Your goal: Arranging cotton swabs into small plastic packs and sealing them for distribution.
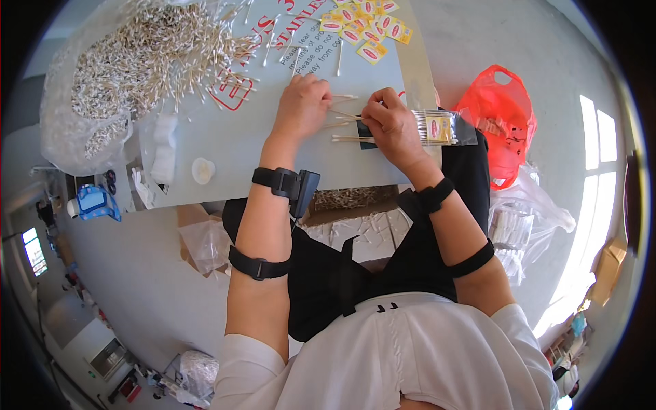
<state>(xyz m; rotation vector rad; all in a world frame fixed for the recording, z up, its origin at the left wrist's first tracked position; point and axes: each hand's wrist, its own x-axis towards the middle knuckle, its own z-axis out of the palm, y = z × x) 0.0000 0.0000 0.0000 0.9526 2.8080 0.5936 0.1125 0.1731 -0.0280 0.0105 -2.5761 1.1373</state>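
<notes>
My left hand (303, 106) is curled over the grey tabletop, its fingertips turned down and mostly hidden. Beside it, to the right, several loose cotton swabs (344, 96) lie in the gap between my hands. My right hand (395, 130) is closed in a pinch, and cotton swabs (350, 139) stick out leftward from under its fingers. A small dark patch shows beneath them. Just right of that hand, a clear bag of cotton swabs (437, 128) with a yellow and red card inside lies at the table's edge.
A large clear bag (58, 123) with a heap of loose cotton swabs (154, 58) fills the table's far left. Yellow cards (371, 51) are scattered at the back. A white roll (164, 147) and small round white item (203, 170) lie nearer. A red plastic bag (502, 113) hangs right.
</notes>
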